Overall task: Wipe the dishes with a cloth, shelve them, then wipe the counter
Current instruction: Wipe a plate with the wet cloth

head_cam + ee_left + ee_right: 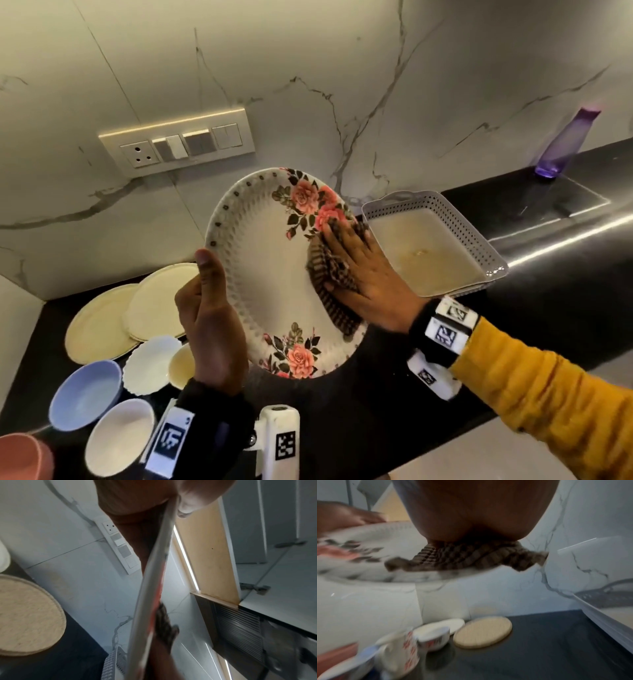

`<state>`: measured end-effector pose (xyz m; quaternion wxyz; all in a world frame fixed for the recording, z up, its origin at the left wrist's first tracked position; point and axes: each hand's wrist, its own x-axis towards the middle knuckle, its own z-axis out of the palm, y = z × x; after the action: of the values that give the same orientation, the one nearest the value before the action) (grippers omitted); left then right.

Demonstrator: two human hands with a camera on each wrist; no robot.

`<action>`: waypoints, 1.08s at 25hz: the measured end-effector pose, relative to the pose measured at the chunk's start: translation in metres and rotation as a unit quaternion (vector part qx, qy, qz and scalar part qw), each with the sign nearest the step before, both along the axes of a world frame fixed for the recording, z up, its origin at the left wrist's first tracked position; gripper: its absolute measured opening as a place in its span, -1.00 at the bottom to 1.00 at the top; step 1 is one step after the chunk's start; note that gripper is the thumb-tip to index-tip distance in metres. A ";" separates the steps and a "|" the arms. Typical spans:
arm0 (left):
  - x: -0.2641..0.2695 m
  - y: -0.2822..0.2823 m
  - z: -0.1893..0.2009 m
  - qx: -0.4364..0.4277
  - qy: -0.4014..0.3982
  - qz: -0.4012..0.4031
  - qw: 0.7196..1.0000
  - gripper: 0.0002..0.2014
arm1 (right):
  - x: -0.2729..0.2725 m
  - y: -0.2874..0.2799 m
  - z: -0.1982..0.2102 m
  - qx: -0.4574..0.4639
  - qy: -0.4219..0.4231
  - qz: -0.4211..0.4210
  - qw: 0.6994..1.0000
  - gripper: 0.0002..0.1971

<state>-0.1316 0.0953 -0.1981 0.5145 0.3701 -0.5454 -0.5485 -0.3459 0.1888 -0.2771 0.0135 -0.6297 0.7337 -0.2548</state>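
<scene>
A white plate with pink roses [270, 274] is held tilted above the black counter [513, 325]. My left hand [209, 308] grips its left rim, thumb on the front face. My right hand [359, 274] lies flat, fingers straight, pressing a brown checked cloth [325, 270] onto the plate's right side. The left wrist view shows the plate [150, 588] edge-on, with the cloth [164, 626] against it. Under my palm in the right wrist view the cloth [467, 557] is bunched on the plate [376, 555].
Two cream plates [130, 315], a scalloped white bowl [150, 363], a cream bowl [181, 366], a blue bowl [85, 394], a white bowl [120, 435] and a pink bowl [24, 455] sit at left. A grey perforated tray [442, 212] and a purple bottle [568, 144] stand right. A switch panel [178, 144] is on the marble wall.
</scene>
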 end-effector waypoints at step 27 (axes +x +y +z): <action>-0.068 0.039 -0.039 0.122 -0.127 0.126 0.976 -0.48 | -0.102 0.052 0.047 0.248 -0.160 0.087 0.952 -0.29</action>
<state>-0.1991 0.1346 -0.2372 0.4573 0.5621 -0.4845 -0.4901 -0.4482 0.2411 -0.2297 0.3083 -0.6188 0.7046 -0.1603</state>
